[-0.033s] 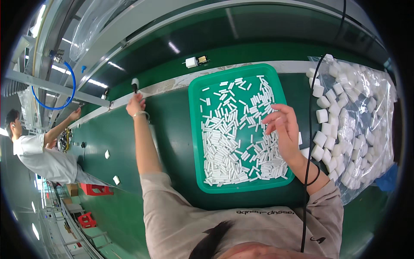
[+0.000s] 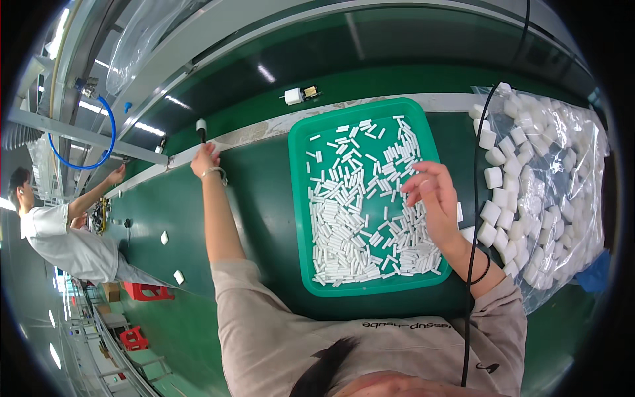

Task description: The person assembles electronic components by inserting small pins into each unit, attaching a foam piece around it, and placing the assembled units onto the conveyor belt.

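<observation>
My left hand [image 2: 206, 160] reaches far out to the left, at the pale edge strip of the conveyor. Its fingers close round the dark end of a small part with a white block-shaped head [image 2: 201, 124]. My right hand [image 2: 433, 198] hovers over the right side of a green tray [image 2: 299, 198], its fingers loosely bent and apart, with nothing visible in them. Many short white sticks [image 2: 337, 231] lie scattered and heaped in that tray, thickest toward the near side.
A clear plastic bag [image 2: 562, 198] of white cubes [image 2: 493, 177] lies on the right. A black cable [image 2: 473, 231] hangs before my right forearm. Beyond the tray, a white block with brass-coloured metal [image 2: 301, 95] sits on the green belt. A co-worker [image 2: 73, 231] sits at left.
My left hand and the white-headed part have shifted slightly left. My right hand stays nearly still over the tray.
</observation>
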A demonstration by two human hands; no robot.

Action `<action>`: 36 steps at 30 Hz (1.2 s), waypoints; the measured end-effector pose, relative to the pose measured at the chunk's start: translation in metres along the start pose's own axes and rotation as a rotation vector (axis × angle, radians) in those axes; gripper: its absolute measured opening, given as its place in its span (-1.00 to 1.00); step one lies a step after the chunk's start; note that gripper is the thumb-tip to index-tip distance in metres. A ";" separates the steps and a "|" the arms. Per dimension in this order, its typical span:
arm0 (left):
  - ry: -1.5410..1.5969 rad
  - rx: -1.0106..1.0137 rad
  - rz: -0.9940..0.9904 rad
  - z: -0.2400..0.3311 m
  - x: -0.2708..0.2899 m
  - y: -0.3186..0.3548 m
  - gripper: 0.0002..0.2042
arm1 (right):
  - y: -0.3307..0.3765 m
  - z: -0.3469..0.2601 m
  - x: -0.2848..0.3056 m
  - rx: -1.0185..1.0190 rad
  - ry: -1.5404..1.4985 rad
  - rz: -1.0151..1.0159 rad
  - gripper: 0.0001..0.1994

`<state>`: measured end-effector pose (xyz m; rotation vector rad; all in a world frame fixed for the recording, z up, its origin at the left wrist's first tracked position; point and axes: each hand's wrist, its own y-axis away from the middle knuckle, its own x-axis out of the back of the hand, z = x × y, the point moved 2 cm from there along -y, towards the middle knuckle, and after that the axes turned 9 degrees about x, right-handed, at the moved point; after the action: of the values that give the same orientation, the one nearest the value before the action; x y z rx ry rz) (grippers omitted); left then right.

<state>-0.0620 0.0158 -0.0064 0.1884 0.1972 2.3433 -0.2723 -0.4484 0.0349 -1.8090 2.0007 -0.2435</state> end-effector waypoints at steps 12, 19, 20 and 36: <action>-0.872 -0.802 -0.160 -0.012 -0.035 -0.021 -0.54 | 0.001 0.006 -0.009 -0.086 0.340 -0.287 -0.91; -1.098 -0.470 0.820 -0.003 -0.019 0.008 -0.44 | 0.003 0.003 -0.015 0.045 0.580 -0.487 -0.91; -1.137 -0.356 0.892 -0.001 -0.005 -0.004 -0.40 | 0.003 0.003 -0.017 0.052 0.570 -0.494 -0.91; -1.326 -0.253 0.156 -0.007 0.030 -0.038 -0.37 | 0.005 0.010 -0.017 0.043 0.568 -0.580 -0.93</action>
<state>-0.0574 0.0631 -0.0182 1.5541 -0.7651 1.8860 -0.2712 -0.4295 0.0275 -2.4524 1.6985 -1.0666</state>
